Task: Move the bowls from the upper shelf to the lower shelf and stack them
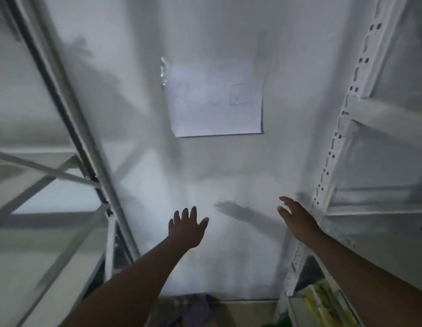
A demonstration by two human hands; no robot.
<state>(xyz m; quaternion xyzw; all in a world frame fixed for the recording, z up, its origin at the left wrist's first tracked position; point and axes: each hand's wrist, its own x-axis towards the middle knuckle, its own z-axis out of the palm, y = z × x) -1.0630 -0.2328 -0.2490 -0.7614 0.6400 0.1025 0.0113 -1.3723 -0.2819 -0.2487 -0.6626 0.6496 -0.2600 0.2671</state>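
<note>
No bowl shows in this blurred head view. My left hand (pixel 187 226) reaches forward toward a white wall, fingers spread and straight, holding nothing. My right hand (pixel 296 217) is stretched out beside it with fingers extended, close to the slotted white upright of a shelf unit (pixel 332 147), and it also holds nothing. I cannot tell whether either hand touches the wall.
A sheet of paper (pixel 214 100) is stuck on the wall ahead. A grey metal rack (pixel 63 95) with cross braces stands on the left. White shelves (pixel 380 204) rise on the right, with yellow-green items (pixel 323 303) on a low shelf.
</note>
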